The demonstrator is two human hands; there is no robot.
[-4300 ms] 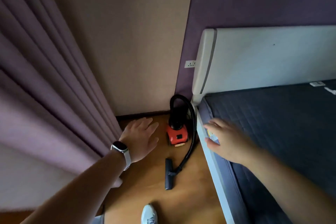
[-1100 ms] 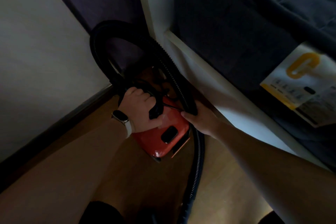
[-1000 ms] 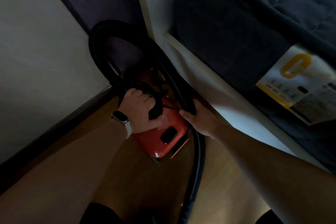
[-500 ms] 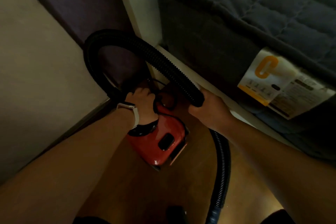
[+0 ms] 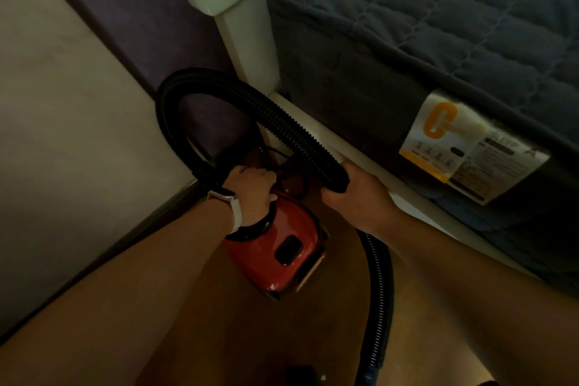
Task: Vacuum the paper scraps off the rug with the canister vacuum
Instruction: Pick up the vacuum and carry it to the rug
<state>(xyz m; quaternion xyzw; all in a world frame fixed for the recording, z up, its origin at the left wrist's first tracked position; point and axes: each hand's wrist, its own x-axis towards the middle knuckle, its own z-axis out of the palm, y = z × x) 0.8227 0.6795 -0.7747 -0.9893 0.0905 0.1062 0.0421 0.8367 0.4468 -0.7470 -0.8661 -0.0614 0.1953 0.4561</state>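
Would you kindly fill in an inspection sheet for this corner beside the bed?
Surface: wooden floor, dimly lit; no rug in view.
Job's things: red canister vacuum beside the bed frame; its black hose arches over it; no paper scraps seen.
Clutter: nothing seen.
Grippers: left hand grips the vacuum's top handle; right hand grips the hose.
Cables: thin black cord looped behind the vacuum.
Surroundings: dark quilted mattress with a label; beige wall.

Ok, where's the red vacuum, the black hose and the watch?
red vacuum (image 5: 263, 263): head view, on its shiny red shell.
black hose (image 5: 272, 114): head view, on the ribbed arch.
watch (image 5: 233, 210): head view, on the pale strap at the left wrist.
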